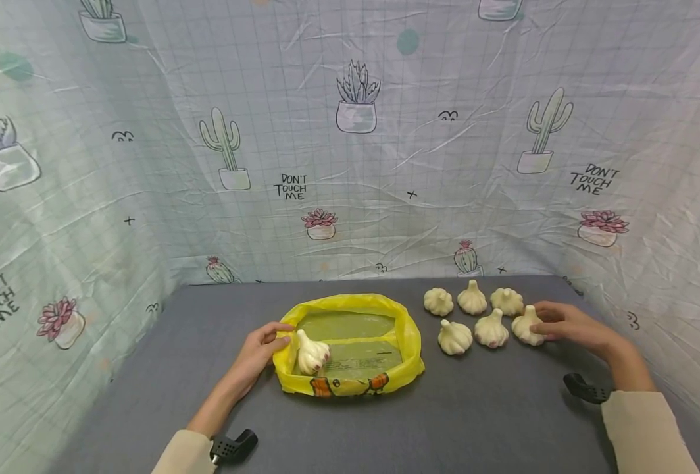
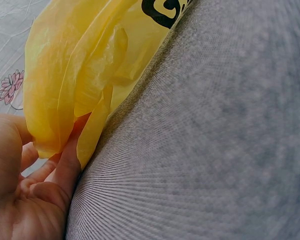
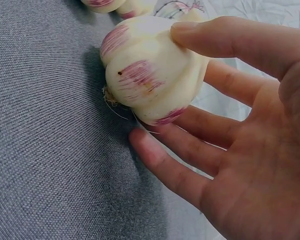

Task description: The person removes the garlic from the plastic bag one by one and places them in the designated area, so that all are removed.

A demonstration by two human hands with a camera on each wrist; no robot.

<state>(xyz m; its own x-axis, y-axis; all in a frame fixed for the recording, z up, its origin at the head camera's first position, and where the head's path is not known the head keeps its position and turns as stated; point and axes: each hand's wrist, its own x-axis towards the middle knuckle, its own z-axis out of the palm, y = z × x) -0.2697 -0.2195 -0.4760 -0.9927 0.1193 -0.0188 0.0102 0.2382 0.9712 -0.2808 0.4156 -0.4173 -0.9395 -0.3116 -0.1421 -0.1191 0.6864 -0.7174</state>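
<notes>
A yellow plastic bag (image 1: 409,368) lies with its mouth spread wide, and one garlic bulb (image 1: 312,353) sits inside at its left end. My left hand (image 1: 259,353) pinches the bag's left rim; in the left wrist view the thumb and fingers close on the yellow film (image 2: 97,65). On the right, my right hand (image 1: 572,326) grips the rightmost garlic bulb (image 1: 526,327) of a group. The right wrist view shows the thumb on top of this purple-streaked bulb (image 3: 145,75) and fingers behind and below it. Its root end is at or just above the cloth; I cannot tell which.
Several other garlic bulbs (image 1: 472,298) stand in two loose rows between the bag and my right hand. Grey cloth (image 1: 456,415) covers the table. A cactus-print curtain (image 1: 409,164) encloses the back and both sides.
</notes>
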